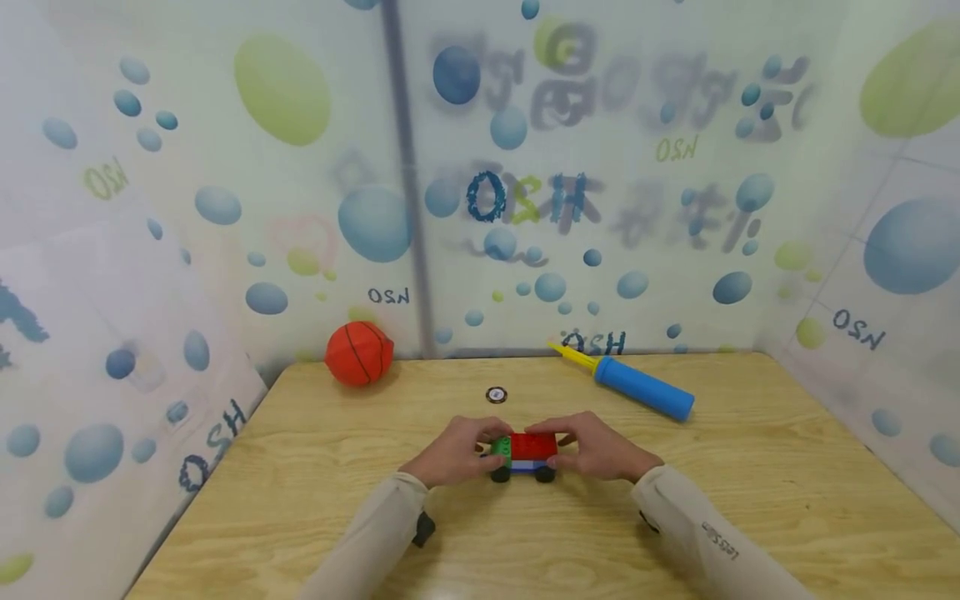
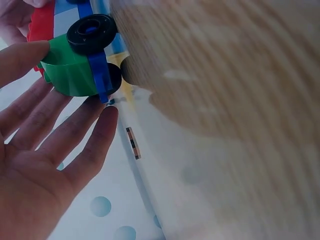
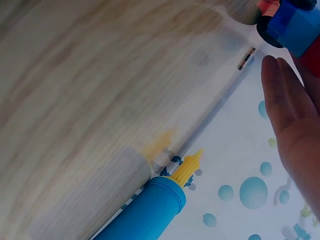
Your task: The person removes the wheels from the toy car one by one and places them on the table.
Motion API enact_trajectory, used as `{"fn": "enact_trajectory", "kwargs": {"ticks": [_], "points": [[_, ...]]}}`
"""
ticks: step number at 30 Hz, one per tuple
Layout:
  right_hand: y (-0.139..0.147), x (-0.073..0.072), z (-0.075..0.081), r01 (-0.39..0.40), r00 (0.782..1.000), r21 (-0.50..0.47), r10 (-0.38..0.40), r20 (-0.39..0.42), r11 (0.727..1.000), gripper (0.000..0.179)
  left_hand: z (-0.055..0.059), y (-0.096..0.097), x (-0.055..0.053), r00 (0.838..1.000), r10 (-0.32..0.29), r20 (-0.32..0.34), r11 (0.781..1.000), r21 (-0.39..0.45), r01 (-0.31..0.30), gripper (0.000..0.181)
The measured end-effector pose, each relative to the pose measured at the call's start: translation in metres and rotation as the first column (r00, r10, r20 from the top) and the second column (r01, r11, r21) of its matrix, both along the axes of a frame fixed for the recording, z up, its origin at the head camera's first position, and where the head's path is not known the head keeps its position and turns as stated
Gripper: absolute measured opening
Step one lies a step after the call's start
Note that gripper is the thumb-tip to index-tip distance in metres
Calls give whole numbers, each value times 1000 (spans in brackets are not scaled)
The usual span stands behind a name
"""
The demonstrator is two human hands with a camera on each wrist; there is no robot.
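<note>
A toy block car [image 1: 534,446] is between both hands near the middle of the table, with a green front, a red top, a blue and light-blue base and black wheels. At its green end, my left hand [image 1: 459,452] pinches the car between thumb and fingers. On the red end, my right hand [image 1: 602,450] grips with thumb and fingertips. Up close in the left wrist view, the left thumb lies against the rounded green block [image 2: 70,72]. The right wrist view catches only the car's blue rear [image 3: 297,27], at its upper right corner.
A red ball [image 1: 359,354] with black lines sits at the table's back left. A small round chip [image 1: 497,395] lies beyond the car. Back right is a blue hand pump [image 1: 647,389] with a yellow nozzle. Patterned sheets [image 1: 637,217] enclose the wooden table [image 1: 750,467].
</note>
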State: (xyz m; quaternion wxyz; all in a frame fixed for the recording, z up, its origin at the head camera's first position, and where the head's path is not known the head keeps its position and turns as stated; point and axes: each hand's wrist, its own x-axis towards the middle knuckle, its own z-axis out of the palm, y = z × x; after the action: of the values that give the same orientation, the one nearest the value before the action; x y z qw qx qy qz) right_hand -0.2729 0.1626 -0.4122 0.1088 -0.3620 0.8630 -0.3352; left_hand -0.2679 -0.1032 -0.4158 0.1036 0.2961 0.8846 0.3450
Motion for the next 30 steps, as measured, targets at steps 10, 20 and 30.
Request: {"fn": "enact_trajectory", "kwargs": {"ticks": [10, 20, 30], "points": [[1, -3, -2, 27, 1000, -8, -27, -7, 1000, 44, 1, -1, -1, 1000, -10, -11, 1000, 10, 10, 35], [0, -3, 2, 54, 997, -92, -49, 52, 994, 42, 1, -3, 1, 997, 43, 62, 997, 58, -46, 36], [-3, -5, 8, 106, 978, -196, -67, 196, 975, 43, 4, 0, 3, 994, 20, 103, 986, 165, -37, 36]]}}
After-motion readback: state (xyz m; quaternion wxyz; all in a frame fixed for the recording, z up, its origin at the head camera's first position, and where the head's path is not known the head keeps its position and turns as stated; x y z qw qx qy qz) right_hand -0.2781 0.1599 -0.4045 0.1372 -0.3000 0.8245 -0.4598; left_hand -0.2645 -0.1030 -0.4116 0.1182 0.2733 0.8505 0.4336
